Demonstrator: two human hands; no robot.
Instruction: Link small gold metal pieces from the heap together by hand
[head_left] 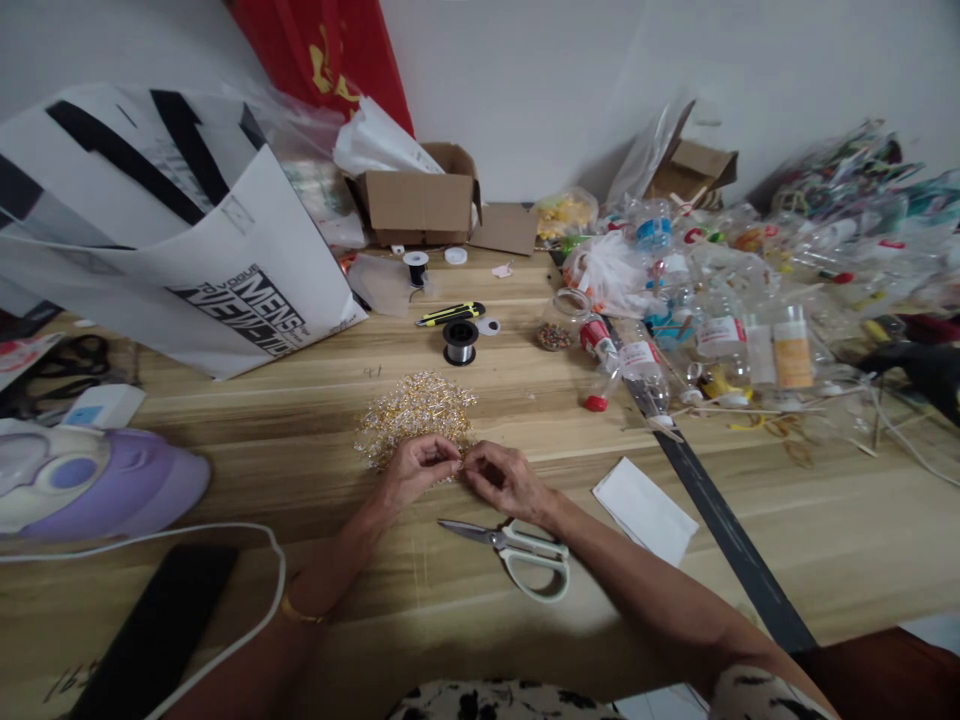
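A loose heap of small clear and gold beads (409, 415) lies on the wooden table in front of me. At the heap's near edge, my left hand (420, 468) pinches with thumb and forefinger. My right hand (506, 478) is also in a pinch, its fingertips almost meeting those of the left. What sits between the fingertips is too small to make out. White-handled scissors (517, 555) lie below my right hand, their blades pointing left. Beyond the heap stands a black spool of silvery wire (460, 342), with a yellow and black utility knife (450, 314) just behind it.
A white shopping bag (247, 260) and a purple iron-like appliance (142, 480) occupy the left. Plastic bottles (720, 340) crowd the right, near a jar of beads (555, 332). Folded white paper (646, 510) lies by my right forearm. A white cable (279, 560) crosses near my left forearm.
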